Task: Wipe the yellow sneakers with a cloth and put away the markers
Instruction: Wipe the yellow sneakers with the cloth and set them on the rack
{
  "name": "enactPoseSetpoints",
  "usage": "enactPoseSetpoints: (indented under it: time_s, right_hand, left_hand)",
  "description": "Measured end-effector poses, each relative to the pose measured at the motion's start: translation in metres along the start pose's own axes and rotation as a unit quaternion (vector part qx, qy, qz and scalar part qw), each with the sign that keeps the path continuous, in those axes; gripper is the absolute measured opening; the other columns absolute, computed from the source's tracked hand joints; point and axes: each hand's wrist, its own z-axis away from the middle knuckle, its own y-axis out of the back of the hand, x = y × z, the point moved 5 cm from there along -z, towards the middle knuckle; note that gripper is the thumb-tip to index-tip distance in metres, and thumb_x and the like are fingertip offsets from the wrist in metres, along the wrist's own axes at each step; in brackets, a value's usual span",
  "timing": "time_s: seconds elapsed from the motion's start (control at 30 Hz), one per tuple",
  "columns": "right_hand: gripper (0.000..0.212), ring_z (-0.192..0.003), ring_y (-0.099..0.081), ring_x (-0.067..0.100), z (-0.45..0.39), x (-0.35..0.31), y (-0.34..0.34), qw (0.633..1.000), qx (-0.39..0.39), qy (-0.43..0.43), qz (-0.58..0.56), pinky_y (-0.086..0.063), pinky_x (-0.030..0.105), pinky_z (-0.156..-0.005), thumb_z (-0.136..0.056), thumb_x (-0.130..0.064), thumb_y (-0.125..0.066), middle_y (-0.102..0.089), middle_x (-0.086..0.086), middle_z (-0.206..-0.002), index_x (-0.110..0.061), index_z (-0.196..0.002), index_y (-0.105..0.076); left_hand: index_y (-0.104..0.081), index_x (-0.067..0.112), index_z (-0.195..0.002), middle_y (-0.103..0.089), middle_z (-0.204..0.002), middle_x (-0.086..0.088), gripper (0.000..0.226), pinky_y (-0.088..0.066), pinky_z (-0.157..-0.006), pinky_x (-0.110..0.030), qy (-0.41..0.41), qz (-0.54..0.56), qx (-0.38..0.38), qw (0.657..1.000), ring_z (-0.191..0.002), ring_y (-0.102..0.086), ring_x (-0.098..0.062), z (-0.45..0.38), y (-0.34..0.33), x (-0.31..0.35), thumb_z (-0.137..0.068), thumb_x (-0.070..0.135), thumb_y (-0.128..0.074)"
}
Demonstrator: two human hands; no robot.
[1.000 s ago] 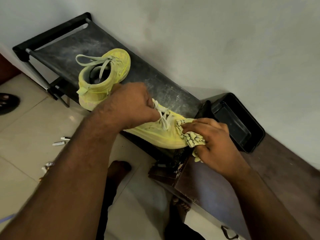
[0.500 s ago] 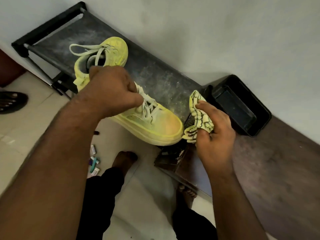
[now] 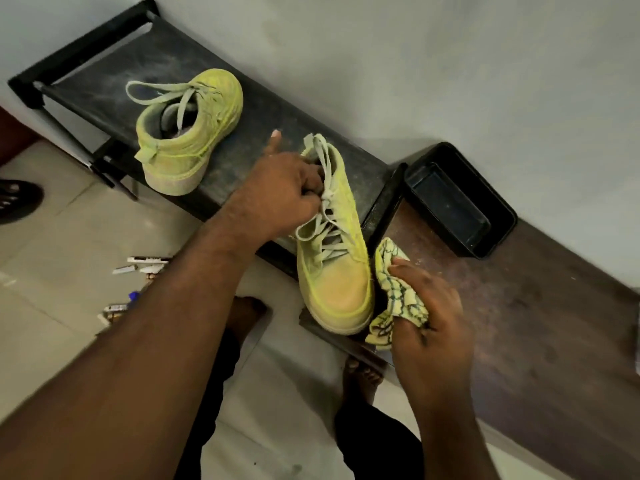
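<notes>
Head view looks down on a dusty black surface [image 3: 166, 67] that runs from the upper left of the frame toward the centre, against a pale wall. One yellow sneaker [image 3: 188, 133] stands on it at the upper left, heel toward the camera, laces loose. The second sneaker [image 3: 334, 261] sits at centre frame with its toe pointing toward the bottom of the picture and hanging past the surface's near edge. The left hand [image 3: 277, 195] grips this sneaker at its collar and laces, fingers curled into the opening and the thumb sticking up. The right hand [image 3: 429, 306] clutches a bunched yellow cloth [image 3: 398, 292] with a dark line pattern, held just beside the toe's right side; whether the cloth touches the shoe is hard to tell. Right of the surface lies a brown wooden ledge [image 3: 519, 306], and a black rectangular tray [image 3: 460, 199] rests on it near the wall. On the tiled floor [image 3: 62, 254] at the left of the frame, several markers [image 3: 147, 263] lie scattered, partly hidden by the left forearm. Bare feet show near the bottom centre.
</notes>
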Motion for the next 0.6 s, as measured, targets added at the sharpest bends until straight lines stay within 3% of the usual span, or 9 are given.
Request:
enactPoseSetpoints:
  time_s: [0.2,0.27,0.4,0.53,0.6]
  right_hand:
    - [0.057,-0.121,-0.050,0.015,-0.016,-0.006,-0.024,0.991,-0.099,0.083,0.035,-0.040,0.055,-0.096,-0.061,-0.017,-0.040,-0.063,-0.014,-0.122,-0.020,-0.110,-0.069]
    - [0.050,-0.122,-0.050,0.016,-0.018,-0.013,-0.027,0.985,-0.118,0.113,0.056,-0.035,0.051,-0.100,-0.062,-0.019,-0.043,-0.065,-0.013,-0.118,-0.020,-0.104,-0.071]
    - [0.032,-0.115,-0.053,0.014,-0.015,-0.031,-0.038,0.965,-0.171,0.167,0.111,-0.028,0.043,-0.097,-0.064,-0.028,-0.048,-0.070,-0.016,-0.099,-0.024,-0.087,-0.071]
    - [0.033,-0.108,-0.054,0.019,-0.026,-0.045,-0.052,0.947,-0.161,0.151,0.233,-0.026,0.048,-0.098,-0.064,-0.032,-0.042,-0.069,-0.014,-0.089,-0.026,-0.085,-0.068]
    - [0.035,-0.110,-0.055,0.022,-0.028,-0.049,-0.054,0.938,-0.162,0.133,0.278,-0.024,0.051,-0.100,-0.065,-0.034,-0.040,-0.070,-0.013,-0.089,-0.027,-0.086,-0.068]
  left_hand:
    - [-0.067,0.001,-0.078,-0.067,-0.076,-0.013,0.046,0.013,-0.116,-0.042,0.088,0.060,-0.061,0.992,-0.084,-0.061,-0.021,0.003,-0.009,-0.018,-0.070,0.038,-0.041]
    - [-0.070,0.008,-0.083,-0.068,-0.079,-0.006,0.043,0.013,-0.116,-0.046,0.097,0.087,-0.089,0.987,-0.091,-0.061,-0.017,0.003,-0.012,-0.018,-0.081,0.046,-0.050]
    - [-0.073,0.020,-0.098,-0.069,-0.088,0.007,0.025,0.010,-0.117,-0.048,0.094,0.101,-0.106,0.985,-0.105,-0.059,-0.014,0.003,-0.014,-0.020,-0.093,0.039,-0.057]
    - [-0.067,0.021,-0.079,-0.055,-0.066,0.014,0.019,0.003,-0.120,-0.048,0.099,0.124,-0.109,0.981,-0.078,-0.055,-0.004,0.004,-0.016,-0.020,-0.091,0.034,-0.061]
    - [-0.061,0.024,-0.070,-0.054,-0.065,0.013,0.023,0.004,-0.120,-0.049,0.106,0.134,-0.107,0.979,-0.075,-0.052,-0.004,0.005,-0.018,-0.021,-0.091,0.034,-0.061]
